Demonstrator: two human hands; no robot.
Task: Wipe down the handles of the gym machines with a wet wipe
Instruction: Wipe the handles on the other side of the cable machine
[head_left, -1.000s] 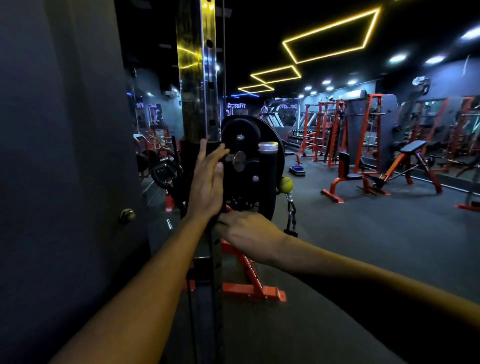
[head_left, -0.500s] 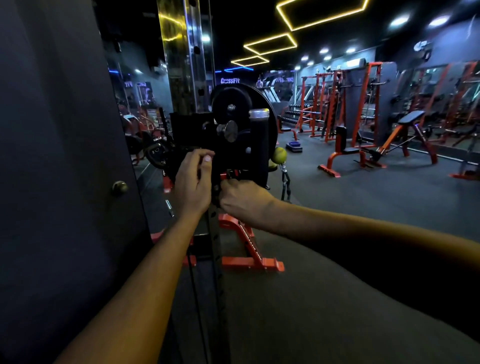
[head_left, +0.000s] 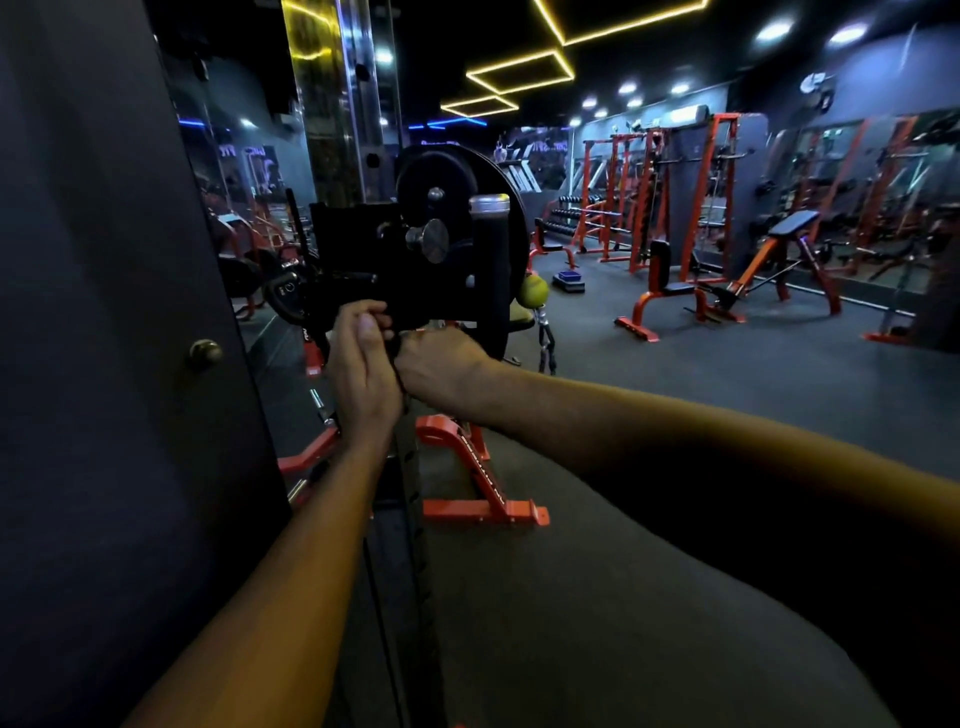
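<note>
A black pulley carriage (head_left: 358, 239) with a round wheel (head_left: 447, 176) sits on the chrome upright (head_left: 337, 104) of a cable machine. My left hand (head_left: 363, 369) grips the carriage's lower edge, fingers curled over it. My right hand (head_left: 441, 364) is right beside it, touching it, curled round a dark part under the carriage; what its fingers hold is hidden. A yellow ball stop (head_left: 533, 291) and a hanging cable handle (head_left: 545, 343) dangle to the right of the carriage. No wet wipe shows in either hand.
A dark panel with a brass knob (head_left: 205, 353) fills the left side, close to my left arm. The machine's orange foot (head_left: 483, 499) lies on the floor below my hands. Orange benches (head_left: 670, 296) and racks (head_left: 696, 187) stand across the dark rubber floor at right.
My left hand came down from lying flat on the upright and now curls round the carriage's lower edge. My right hand stayed under the carriage and the two hands closed together.
</note>
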